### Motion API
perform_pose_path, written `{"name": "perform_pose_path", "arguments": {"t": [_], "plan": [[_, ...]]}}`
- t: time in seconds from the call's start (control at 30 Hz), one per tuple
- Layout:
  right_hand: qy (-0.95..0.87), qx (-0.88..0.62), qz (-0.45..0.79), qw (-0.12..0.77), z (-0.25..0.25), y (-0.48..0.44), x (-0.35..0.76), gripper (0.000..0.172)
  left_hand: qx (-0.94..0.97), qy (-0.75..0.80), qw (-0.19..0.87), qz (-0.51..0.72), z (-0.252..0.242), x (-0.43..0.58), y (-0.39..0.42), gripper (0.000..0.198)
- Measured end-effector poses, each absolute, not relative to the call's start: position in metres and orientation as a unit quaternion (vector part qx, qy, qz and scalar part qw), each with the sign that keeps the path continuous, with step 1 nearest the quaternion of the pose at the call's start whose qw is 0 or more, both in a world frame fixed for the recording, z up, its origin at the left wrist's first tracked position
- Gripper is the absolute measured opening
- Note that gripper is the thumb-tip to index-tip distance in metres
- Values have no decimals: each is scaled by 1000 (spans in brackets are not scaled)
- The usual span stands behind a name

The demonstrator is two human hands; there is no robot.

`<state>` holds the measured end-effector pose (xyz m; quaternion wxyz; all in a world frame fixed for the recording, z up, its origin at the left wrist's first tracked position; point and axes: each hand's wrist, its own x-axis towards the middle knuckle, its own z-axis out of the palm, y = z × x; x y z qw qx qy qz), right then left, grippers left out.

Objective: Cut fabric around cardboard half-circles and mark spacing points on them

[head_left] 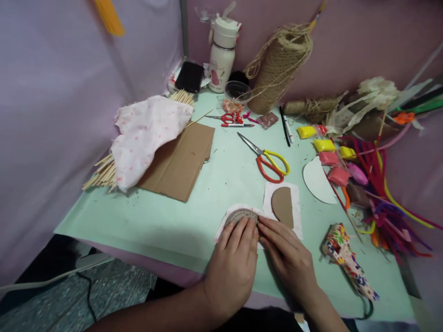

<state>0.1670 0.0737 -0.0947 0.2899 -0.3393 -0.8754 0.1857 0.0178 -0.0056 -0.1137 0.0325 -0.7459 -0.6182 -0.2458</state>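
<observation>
A grey-brown half-circle piece (238, 215) with dash-like marks along its curved rim lies on pale fabric (221, 228) near the table's front edge. My left hand (233, 263) rests on it, fingers stretched flat and covering much of it. At the piece's right end, my right hand (289, 258) has its fingertips closed on the edge; the thumb is partly hidden. Just beyond, a plain cardboard half-circle (283, 206) sits on another white fabric piece (296, 203). Large scissors (265, 159) with red and yellow handles lie open farther back.
Cardboard (183, 161), spotted cloth (148, 133) and wooden sticks (104, 174) lie left. A bottle (221, 60) and twine cone (282, 69) stand behind. To the right are a white half-circle (316, 182), clay packets (323, 145), pipe cleaners (384, 216) and a floral-wrapped glue gun (349, 263).
</observation>
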Motion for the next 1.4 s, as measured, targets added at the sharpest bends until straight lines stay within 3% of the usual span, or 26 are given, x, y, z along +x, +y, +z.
{"name": "perform_pose_path", "arguments": {"t": [0.33, 0.73, 0.87, 1.07, 1.4], "plan": [[-848, -361, 194, 335, -95, 73, 166, 26, -770, -593, 63, -227, -105, 10, -2, 40], [-841, -353, 198, 358, -100, 74, 166, 20, -815, -540, 14, -209, -86, -6, 12, 39], [-842, -344, 199, 365, -103, 76, 167, 19, -822, -519, -101, -214, -77, -25, 24, 38], [-848, -328, 239, 341, -103, 81, 175, 24, -796, -512, -241, -216, -74, -49, 47, 39], [-772, -379, 380, 341, -99, 86, 185, 49, -793, -507, -259, -217, -81, -56, 58, 45]]}}
